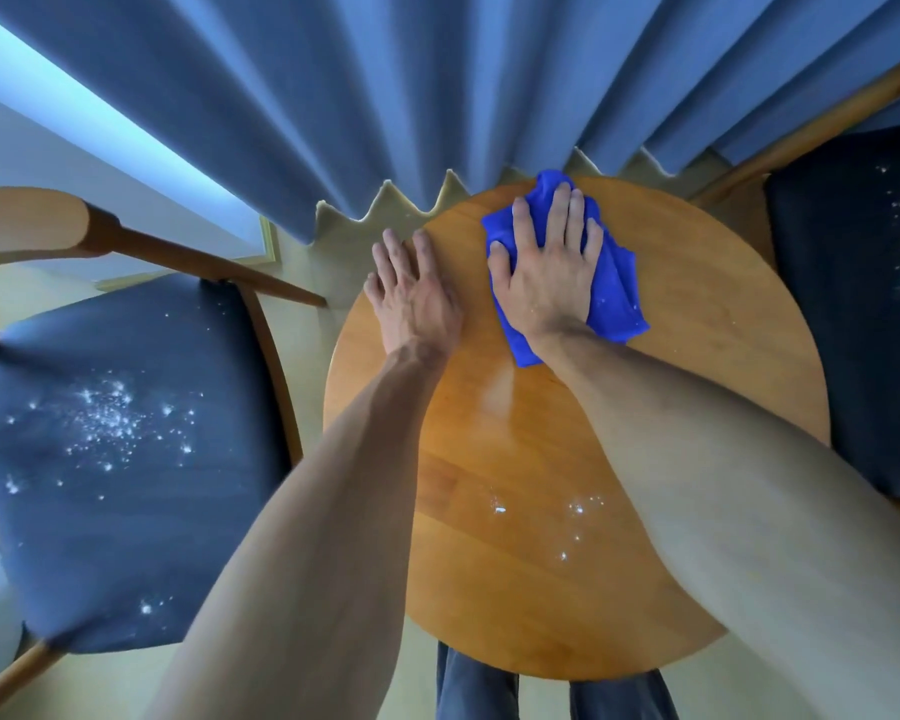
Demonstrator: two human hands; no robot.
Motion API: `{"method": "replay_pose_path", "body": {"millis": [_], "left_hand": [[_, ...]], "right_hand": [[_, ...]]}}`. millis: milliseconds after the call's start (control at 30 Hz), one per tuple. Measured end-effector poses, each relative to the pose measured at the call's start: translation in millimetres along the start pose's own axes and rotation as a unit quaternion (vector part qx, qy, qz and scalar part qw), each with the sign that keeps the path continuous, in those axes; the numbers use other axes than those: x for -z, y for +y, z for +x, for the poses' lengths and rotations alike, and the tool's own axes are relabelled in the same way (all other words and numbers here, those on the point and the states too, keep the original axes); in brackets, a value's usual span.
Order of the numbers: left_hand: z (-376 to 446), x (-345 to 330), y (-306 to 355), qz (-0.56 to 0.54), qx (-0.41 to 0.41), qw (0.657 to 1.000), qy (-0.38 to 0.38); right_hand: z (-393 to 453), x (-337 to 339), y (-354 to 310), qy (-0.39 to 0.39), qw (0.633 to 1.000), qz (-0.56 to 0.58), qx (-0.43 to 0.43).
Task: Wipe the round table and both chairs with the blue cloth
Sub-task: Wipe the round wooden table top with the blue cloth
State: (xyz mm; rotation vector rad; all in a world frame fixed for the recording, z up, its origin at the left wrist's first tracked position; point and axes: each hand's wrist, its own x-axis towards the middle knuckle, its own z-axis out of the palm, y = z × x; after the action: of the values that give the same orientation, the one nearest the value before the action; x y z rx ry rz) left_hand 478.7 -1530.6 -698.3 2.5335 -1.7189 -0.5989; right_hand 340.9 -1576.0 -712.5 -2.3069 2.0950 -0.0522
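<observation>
A round wooden table [697, 387] fills the middle of the head view. My right hand [546, 267] lies flat, fingers spread, pressing the blue cloth [614, 293] onto the table's far side. My left hand [411, 298] rests flat on the table's far left edge, holding nothing. White crumbs [578, 511] are scattered on the near part of the tabletop. The left chair [115, 511] has a dark blue seat sprinkled with white crumbs. The right chair [863, 304] also has a dark seat with white specks.
Blue curtains [385, 96] hang just behind the table and touch its far edge. The chairs' wooden arms and backs [188, 252] flank the table on both sides. My legs [474, 688] stand at the table's near edge on a pale floor.
</observation>
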Motion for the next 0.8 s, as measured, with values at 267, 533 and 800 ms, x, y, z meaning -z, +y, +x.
{"method": "replay_pose_path", "body": {"millis": [267,533,800], "left_hand": [[-31.3,-9.7,-13.4,0.013,-0.025,0.999,0.022],[-70.6,-13.9,-1.5,0.007,0.010,1.000,0.002],[-71.6,-27.2,54.9,0.023,0.040,0.999,-0.001]], "right_hand": [[-15.0,3.4,3.5,0.029,1.000,0.010,-0.003],[-66.3,8.1,33.2,0.035,0.999,0.009,0.000],[-69.2,6.7,70.5,0.051,0.996,0.052,-0.050]]}}
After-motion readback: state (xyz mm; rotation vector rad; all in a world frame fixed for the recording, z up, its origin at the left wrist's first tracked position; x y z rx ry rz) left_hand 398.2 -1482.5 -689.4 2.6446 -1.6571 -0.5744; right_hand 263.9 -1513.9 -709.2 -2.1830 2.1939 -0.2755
